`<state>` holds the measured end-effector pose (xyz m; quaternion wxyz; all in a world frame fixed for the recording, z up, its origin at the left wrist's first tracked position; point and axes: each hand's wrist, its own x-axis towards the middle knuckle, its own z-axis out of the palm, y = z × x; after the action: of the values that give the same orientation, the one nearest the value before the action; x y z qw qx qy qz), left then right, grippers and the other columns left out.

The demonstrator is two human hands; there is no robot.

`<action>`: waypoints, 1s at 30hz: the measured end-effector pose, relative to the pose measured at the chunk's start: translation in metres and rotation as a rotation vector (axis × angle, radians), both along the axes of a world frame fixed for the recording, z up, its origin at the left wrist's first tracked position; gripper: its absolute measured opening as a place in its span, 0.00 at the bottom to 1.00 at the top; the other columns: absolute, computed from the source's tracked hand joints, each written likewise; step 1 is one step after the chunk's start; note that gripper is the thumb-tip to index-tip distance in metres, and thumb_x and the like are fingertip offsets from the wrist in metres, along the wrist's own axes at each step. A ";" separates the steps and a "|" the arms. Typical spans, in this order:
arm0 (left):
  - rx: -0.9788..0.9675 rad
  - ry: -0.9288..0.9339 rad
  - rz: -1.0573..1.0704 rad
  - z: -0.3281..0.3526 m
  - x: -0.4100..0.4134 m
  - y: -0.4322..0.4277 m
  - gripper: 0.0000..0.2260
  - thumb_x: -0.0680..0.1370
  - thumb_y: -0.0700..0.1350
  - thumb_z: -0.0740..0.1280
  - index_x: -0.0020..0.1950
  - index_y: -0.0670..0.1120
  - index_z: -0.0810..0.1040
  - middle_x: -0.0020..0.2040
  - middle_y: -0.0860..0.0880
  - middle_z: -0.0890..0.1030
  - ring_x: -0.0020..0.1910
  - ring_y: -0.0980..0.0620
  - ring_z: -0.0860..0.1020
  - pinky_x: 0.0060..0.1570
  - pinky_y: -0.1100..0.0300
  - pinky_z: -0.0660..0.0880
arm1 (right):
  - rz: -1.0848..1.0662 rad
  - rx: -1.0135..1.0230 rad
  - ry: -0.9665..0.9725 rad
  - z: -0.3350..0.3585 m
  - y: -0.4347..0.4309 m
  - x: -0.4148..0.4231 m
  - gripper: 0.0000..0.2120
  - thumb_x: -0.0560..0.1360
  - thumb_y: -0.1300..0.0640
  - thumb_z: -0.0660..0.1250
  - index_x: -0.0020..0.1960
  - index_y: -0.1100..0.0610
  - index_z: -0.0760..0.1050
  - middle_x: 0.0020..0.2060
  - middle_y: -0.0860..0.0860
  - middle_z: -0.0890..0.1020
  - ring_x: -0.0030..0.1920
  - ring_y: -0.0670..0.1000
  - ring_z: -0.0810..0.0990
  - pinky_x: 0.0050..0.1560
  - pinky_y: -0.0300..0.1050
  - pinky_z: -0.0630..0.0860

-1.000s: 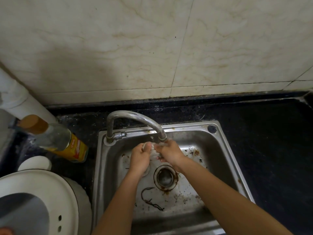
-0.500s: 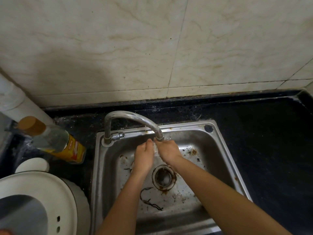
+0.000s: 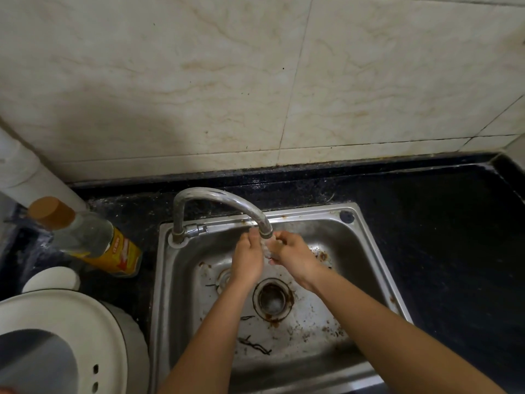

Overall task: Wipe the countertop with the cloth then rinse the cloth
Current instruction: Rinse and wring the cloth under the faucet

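Both hands are over the steel sink (image 3: 377,263), right under the spout of the curved tap (image 3: 221,200). A small pale wet cloth (image 3: 267,251) shows only as a sliver between them, under running water. My left hand (image 3: 247,260) is pressed against the cloth from the left, fingers pointing up towards the spout. My right hand (image 3: 292,254) grips the cloth from the right with curled fingers. Most of the cloth is hidden by the hands. The black countertop (image 3: 440,223) surrounds the sink.
A bottle with a yellow label and brown cap (image 3: 88,237) leans on the counter left of the sink. A white appliance lid (image 3: 62,336) fills the lower left corner. The round drain (image 3: 272,300) and dark debris lie on the stained sink floor. Tiled wall stands behind.
The hands have shifted slightly up and closer under the spout while working the cloth; the left fingers now point more upward. The view has drifted a little.
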<state>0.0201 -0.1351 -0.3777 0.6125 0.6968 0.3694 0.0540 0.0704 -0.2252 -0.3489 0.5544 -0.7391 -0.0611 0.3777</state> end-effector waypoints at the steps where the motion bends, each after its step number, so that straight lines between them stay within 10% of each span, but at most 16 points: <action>1: -0.048 0.011 0.043 -0.002 0.002 0.001 0.21 0.83 0.54 0.50 0.49 0.43 0.77 0.45 0.45 0.82 0.46 0.46 0.79 0.48 0.52 0.75 | 0.071 -0.034 -0.084 0.003 -0.001 -0.003 0.08 0.81 0.60 0.59 0.57 0.62 0.73 0.42 0.52 0.79 0.42 0.47 0.77 0.39 0.35 0.74; 9: -0.174 0.041 0.112 0.002 -0.008 0.011 0.22 0.83 0.55 0.51 0.45 0.44 0.79 0.38 0.46 0.80 0.39 0.50 0.78 0.42 0.57 0.73 | 0.344 -0.308 -0.561 -0.002 0.009 -0.019 0.13 0.83 0.51 0.50 0.52 0.58 0.68 0.34 0.52 0.76 0.32 0.48 0.74 0.29 0.38 0.68; 16: 0.040 -0.039 -0.021 -0.006 -0.026 0.021 0.07 0.82 0.46 0.57 0.49 0.46 0.72 0.44 0.47 0.78 0.45 0.49 0.77 0.47 0.54 0.76 | 0.116 -0.402 -0.215 -0.003 0.025 -0.006 0.21 0.81 0.46 0.56 0.36 0.57 0.71 0.29 0.50 0.74 0.27 0.47 0.71 0.26 0.37 0.67; 23: 0.155 0.070 0.444 -0.008 -0.037 0.048 0.14 0.79 0.39 0.62 0.65 0.40 0.69 0.54 0.44 0.77 0.53 0.46 0.77 0.47 0.59 0.69 | 0.009 -0.170 0.074 -0.012 0.009 0.003 0.21 0.75 0.45 0.68 0.54 0.63 0.77 0.32 0.49 0.75 0.28 0.44 0.75 0.34 0.41 0.72; 30: 0.467 0.124 0.127 -0.022 -0.030 0.071 0.18 0.81 0.44 0.60 0.71 0.44 0.71 0.65 0.44 0.73 0.62 0.46 0.74 0.61 0.55 0.69 | 0.019 -0.125 0.122 -0.008 0.010 0.005 0.16 0.71 0.57 0.73 0.57 0.58 0.76 0.53 0.56 0.81 0.47 0.52 0.79 0.38 0.41 0.73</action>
<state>-0.0096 -0.0644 -0.3997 0.4065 0.7967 0.4268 0.1334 0.0753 -0.2157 -0.3564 0.5060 -0.7473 -0.0106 0.4305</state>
